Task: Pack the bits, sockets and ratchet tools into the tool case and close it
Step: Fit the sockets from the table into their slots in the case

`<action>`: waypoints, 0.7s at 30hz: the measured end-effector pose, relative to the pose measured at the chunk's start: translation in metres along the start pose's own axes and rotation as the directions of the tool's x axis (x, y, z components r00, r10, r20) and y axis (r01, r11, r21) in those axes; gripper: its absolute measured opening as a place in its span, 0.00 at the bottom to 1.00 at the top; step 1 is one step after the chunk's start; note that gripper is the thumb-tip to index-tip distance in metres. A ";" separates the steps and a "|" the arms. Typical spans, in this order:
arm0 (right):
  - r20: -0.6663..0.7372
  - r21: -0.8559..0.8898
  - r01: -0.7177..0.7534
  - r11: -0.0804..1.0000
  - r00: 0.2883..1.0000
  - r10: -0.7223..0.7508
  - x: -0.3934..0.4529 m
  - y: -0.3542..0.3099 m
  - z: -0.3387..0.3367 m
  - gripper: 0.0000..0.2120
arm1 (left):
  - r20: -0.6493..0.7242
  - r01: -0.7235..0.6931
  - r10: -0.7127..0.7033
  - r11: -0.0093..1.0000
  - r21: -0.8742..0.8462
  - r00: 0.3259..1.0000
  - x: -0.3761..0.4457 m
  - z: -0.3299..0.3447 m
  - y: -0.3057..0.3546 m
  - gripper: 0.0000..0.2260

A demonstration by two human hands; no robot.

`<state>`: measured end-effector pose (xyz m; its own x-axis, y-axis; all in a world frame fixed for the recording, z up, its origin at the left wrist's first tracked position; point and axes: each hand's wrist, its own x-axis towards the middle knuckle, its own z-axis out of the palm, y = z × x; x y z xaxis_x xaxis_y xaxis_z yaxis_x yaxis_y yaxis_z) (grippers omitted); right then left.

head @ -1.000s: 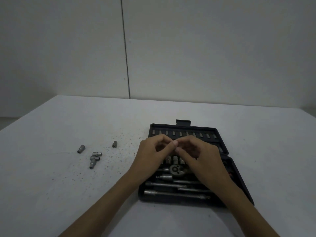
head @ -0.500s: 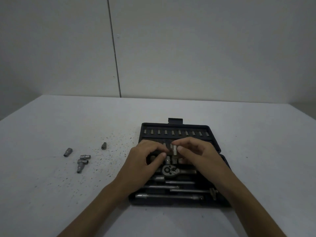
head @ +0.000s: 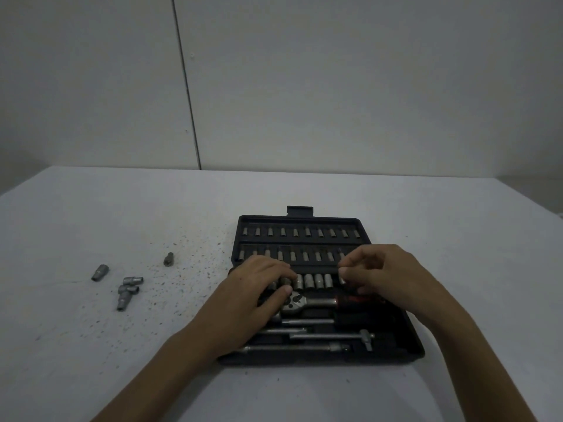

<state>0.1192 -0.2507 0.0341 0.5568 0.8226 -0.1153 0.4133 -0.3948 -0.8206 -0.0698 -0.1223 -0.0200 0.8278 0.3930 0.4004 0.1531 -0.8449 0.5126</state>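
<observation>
Open black plastic tool case (head: 393, 354) flat on the pale grey worktop (head: 91, 345), both hands over its socket row.

Left hand (head: 256, 296) curled over the left end of the row of silver metal sockets (head: 313, 281), fingers pinching one socket, thumb beside the silver ratchet head (head: 297, 300). Right hand (head: 387, 274) at the row's right end, fingers bent, fingertips (head: 344, 271) close on a small socket; grip too dim to tell. Two rows of small silver bits (head: 301, 232) seated in the far half. Long silver extension bars (head: 304, 348) along the near edge. Loose on the worktop, well left of the case: one small dark socket (head: 168, 259), one grey socket (head: 100, 272), a cluster of grey metal adapters (head: 128, 292).
</observation>
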 end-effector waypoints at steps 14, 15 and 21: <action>0.035 -0.224 0.052 0.973 0.998 -0.045 -0.001 0.002 -0.001 0.06 | 0.017 0.008 -0.008 1.000 0.021 1.000 0.000 0.000 -0.001 0.18; 0.033 -0.228 0.058 0.972 0.998 -0.051 -0.001 0.003 -0.001 0.06 | 0.017 0.008 -0.008 1.000 0.021 1.000 0.000 0.000 -0.001 0.18; 0.043 -0.255 0.108 0.961 0.994 -0.101 0.000 0.004 -0.001 0.04 | 0.016 0.008 -0.009 1.000 0.018 1.000 0.000 0.001 -0.001 0.18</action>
<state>0.1213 -0.2531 0.0312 0.4809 0.8750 -0.0562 0.6410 -0.3946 -0.6584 -0.0696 -0.1219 -0.0210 0.8349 0.3945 0.3837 0.1701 -0.8481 0.5018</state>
